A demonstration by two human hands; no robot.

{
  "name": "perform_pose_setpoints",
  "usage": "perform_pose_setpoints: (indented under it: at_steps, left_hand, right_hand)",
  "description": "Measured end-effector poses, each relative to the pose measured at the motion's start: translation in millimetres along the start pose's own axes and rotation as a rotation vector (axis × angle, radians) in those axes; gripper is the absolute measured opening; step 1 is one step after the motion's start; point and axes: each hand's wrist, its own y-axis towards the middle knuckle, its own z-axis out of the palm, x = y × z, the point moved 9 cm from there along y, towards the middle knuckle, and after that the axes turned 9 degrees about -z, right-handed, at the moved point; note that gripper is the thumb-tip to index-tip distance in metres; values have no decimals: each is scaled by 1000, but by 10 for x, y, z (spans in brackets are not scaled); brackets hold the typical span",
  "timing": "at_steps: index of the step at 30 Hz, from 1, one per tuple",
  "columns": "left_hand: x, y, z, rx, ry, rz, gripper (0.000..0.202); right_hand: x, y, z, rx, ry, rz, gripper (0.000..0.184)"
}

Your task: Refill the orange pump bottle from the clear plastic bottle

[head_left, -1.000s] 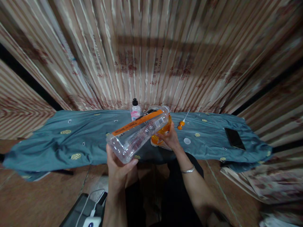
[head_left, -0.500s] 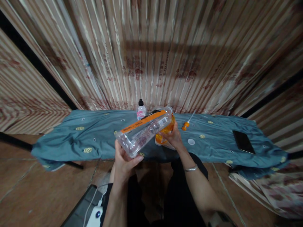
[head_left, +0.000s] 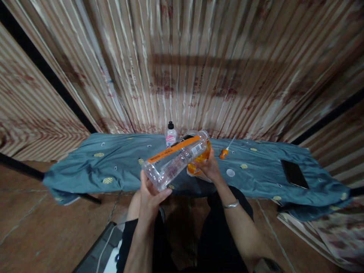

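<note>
A clear plastic bottle with an orange-striped label lies tilted across the middle, its neck end up to the right. My left hand grips its base end. My right hand is wrapped round an orange bottle, which is partly hidden behind the clear one. The two bottles meet or overlap near the clear bottle's neck; whether their mouths touch cannot be seen. Right of them lies an orange pump top with a thin tube, and near it a white round cap.
A small bottle with a black cap stands at the back of the bench covered in teal cloth. A dark flat phone or tablet lies at the right. Striped curtain hangs behind; black poles frame the sides.
The whole view has shifted slightly. Both hands keep their grip, and the clear bottle stays at nearly the same tilt.
</note>
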Motion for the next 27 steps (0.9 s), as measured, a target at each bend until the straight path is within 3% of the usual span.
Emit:
perform_pose_setpoints:
  at_steps: [12,19,27]
  left_hand:
    - [-10,-38,-4,7,47,11,93]
    - [-24,-67,-46,-32,71,51,107]
    - [20,-32,-51,-52,27,112,103]
  right_hand:
    - [11,8,-17,12,-2,3,121]
    - [12,19,-23,22,4,37,121]
    - [16,21,-24,7,12,14,114]
